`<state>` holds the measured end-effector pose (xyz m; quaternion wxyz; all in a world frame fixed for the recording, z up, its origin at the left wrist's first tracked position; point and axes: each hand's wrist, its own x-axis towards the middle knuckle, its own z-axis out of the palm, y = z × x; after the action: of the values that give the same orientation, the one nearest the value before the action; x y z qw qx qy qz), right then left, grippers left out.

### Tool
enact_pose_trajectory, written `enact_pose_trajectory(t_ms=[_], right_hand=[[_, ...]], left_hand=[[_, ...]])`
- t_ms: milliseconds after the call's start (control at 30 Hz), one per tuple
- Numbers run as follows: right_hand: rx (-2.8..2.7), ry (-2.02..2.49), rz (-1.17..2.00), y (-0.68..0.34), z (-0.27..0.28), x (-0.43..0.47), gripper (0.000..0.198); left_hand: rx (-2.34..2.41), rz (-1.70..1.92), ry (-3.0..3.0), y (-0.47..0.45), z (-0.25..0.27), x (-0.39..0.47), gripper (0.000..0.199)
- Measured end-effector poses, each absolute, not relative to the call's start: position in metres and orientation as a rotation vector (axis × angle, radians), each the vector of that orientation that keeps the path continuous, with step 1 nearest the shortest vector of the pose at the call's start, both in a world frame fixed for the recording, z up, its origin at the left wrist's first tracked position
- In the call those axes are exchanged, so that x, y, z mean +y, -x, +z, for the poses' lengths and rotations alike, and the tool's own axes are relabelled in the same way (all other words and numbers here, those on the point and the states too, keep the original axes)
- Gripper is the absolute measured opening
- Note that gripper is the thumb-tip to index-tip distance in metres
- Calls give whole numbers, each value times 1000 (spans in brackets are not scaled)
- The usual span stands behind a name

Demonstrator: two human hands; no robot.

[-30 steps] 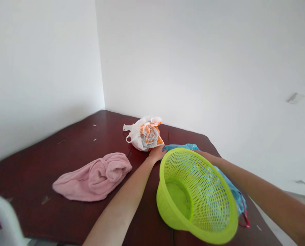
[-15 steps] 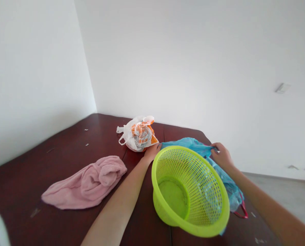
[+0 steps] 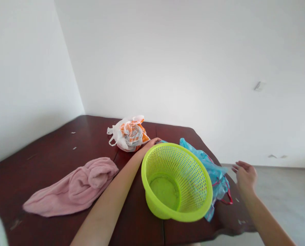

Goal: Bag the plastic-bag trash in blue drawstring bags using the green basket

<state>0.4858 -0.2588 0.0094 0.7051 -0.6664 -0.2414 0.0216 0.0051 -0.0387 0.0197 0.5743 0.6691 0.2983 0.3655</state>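
A lime-green perforated plastic basket (image 3: 165,215) stands tilted on the table, its mouth turned towards me. Behind its far left rim, my left hand (image 3: 153,141) is closed on a bit of blue plastic bag, its fingers partly hidden. Most of the crumpled blue plastic bag (image 3: 215,171), with red handles, lies behind and to the right of the basket. My right hand (image 3: 246,176) is in the air beyond the table's right edge, fingers apart and nothing in them. The bag's nearest edge is just left of its fingertips.
A white and orange plastic bag (image 3: 130,135) sits at the back, just beyond my left hand. Left of my forearm lies a pink cloth (image 3: 78,189) on the dark red table (image 3: 57,150). White walls (image 3: 167,68) rise behind and at left.
My right hand has let go of the blue bag and moved right, off the table. The bag's stretched part has dropped behind the basket. The view has shifted slightly right.
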Motion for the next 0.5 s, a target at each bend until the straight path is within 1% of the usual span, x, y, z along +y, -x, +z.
enact_pose_trajectory(t_ms=[167, 233, 300, 400, 500], right_hand=[[-787, 1538, 64, -462, 18, -257, 41], [-936, 1572, 49, -446, 31, -249, 39], [-1032, 1569, 34, -431, 47, -238, 42], [-1133, 1491, 72, -409, 76, -218, 55], [-1288, 1412, 145, -385, 105, -197, 76]], left_hand=[[632, 810, -1554, -17, 46, -40, 39], [636, 850, -1575, -25, 59, -33, 37], [656, 898, -1614, -35, 76, -24, 32], [677, 942, -1689, -50, 114, -10, 23], [633, 965, -1784, -67, 164, -7, 15]])
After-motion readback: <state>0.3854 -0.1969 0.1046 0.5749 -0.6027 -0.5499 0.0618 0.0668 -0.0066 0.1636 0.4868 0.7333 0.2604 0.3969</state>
